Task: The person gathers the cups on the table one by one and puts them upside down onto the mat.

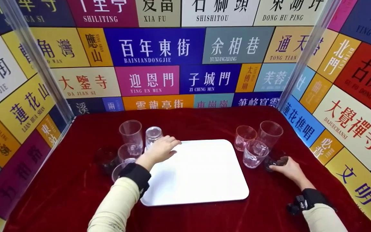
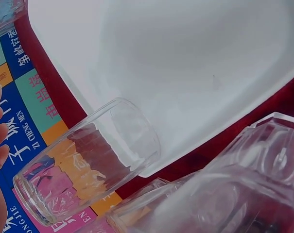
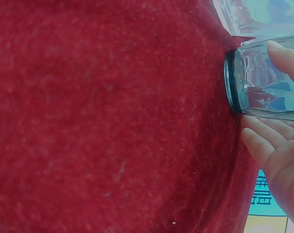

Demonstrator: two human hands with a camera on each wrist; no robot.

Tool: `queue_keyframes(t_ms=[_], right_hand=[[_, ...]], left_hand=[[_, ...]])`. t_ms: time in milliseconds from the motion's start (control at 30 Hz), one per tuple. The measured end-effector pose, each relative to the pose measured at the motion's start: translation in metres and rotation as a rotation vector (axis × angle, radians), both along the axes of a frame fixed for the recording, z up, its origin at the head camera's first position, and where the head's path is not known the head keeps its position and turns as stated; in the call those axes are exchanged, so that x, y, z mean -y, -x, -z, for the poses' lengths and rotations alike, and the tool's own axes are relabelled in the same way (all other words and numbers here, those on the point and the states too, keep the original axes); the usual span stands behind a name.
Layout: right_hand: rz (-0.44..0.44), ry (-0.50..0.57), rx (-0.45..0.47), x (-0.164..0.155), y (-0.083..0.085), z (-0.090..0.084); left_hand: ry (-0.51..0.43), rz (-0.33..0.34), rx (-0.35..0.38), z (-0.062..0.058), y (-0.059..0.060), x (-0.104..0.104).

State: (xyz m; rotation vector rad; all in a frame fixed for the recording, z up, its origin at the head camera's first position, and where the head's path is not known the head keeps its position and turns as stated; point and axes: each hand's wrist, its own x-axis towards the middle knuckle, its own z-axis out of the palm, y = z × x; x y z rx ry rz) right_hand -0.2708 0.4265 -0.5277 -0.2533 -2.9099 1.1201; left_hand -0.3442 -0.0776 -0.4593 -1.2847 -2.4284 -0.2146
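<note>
Right grip (image 1: 287, 166) curls round dark glass (image 1: 274, 160); left hand (image 1: 161, 149) hovers flat.

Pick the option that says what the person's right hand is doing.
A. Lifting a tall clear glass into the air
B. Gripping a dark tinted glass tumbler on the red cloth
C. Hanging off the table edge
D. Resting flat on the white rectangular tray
B. The right hand curls its fingers round the dark tinted glass tumbler, which stands on the red cloth, off the white rectangular tray.
</note>
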Motion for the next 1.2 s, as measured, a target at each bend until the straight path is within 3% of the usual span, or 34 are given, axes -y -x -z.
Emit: queue_keyframes(t_ms=[167, 333, 500, 633, 867, 1067, 1200], right_hand=[[0.018, 0.002, -0.035, -0.005, -0.003, -0.017], [-0.030, -0.017, -0.108, -0.006, -0.001, -0.065], [-0.085, -0.071, -0.159, 0.013, -0.001, -0.117], [-0.122, -0.025, -0.157, 0.041, 0.002, -0.140], [-0.205, 0.115, -0.104, 0.099, 0.018, -0.136], [-0.233, 0.347, -0.089, 0.152, 0.027, -0.112], [-0.232, 0.469, -0.112, 0.188, 0.028, -0.094]], left_hand=[[0.005, 0.002, -0.012, -0.003, 0.001, 0.002], [-0.007, -0.011, -0.017, -0.007, 0.000, 0.003], [0.007, -0.014, -0.003, -0.008, -0.003, 0.001], [0.011, -0.012, 0.031, -0.006, -0.005, -0.003], [-0.005, -0.054, 0.151, -0.004, -0.009, -0.018], [-0.101, -0.120, 0.387, -0.003, -0.016, -0.038], [-0.161, -0.143, 0.504, -0.003, -0.022, -0.051]])
